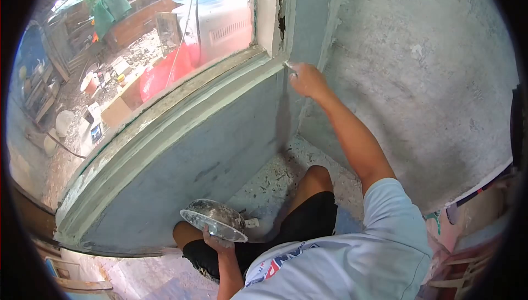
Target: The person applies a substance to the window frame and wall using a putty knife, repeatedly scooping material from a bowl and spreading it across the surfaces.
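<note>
My left hand point(219, 241) grips the rim of a round metal basin point(217, 220), low down by my left knee. The basin is tilted, with grey and dark crust on it; I cannot make out what lies inside. With my arm stretched forward, my right hand point(308, 80) is closed at the far corner of the window ledge point(176, 102), where the ledge meets the wall. A small pale tip shows at its fingers, but the thing held is too small to name. Below the ledge is a smooth grey wall panel point(220, 146).
A rough grey plastered wall point(418, 80) rises on my right. Past the window stand a white appliance point(223, 30), a red plastic bag point(168, 72) and scattered rubble. Debris lies on the floor point(269, 182) near my knees. A cracked gap runs up the window frame.
</note>
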Demonstrator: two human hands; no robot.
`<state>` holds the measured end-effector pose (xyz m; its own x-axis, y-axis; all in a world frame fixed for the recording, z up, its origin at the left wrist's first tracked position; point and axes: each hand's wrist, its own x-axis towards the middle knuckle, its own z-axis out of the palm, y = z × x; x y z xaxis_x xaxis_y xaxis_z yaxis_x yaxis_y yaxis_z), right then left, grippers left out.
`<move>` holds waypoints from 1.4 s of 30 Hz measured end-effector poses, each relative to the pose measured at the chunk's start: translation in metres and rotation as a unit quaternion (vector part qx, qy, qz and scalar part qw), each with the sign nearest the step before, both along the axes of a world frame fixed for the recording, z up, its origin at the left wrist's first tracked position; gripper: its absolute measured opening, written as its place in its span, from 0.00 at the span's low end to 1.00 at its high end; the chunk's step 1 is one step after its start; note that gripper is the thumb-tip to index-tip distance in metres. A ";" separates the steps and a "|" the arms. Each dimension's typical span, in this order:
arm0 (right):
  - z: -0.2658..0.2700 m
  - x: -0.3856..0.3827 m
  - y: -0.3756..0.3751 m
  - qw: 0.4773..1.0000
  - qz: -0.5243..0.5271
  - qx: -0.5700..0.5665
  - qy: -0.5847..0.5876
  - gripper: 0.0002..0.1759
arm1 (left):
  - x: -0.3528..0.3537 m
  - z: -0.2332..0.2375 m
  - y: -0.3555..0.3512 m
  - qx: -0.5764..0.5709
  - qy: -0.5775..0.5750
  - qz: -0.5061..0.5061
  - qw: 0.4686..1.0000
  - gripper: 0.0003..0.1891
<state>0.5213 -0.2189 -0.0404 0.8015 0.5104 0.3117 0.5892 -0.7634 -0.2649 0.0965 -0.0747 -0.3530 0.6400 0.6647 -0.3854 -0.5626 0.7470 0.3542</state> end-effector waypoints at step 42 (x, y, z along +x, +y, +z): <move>-0.032 -0.028 0.048 0.982 0.043 0.148 -0.112 0.18 | 0.001 0.009 -0.011 0.038 -0.010 -0.029 0.999 0.26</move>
<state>0.4935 -0.1710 -0.0729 0.6542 0.4344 0.6192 0.7167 -0.6176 -0.3239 0.0972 -0.0856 -0.3445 0.6859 0.6529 -0.3214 -0.5260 0.7500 0.4010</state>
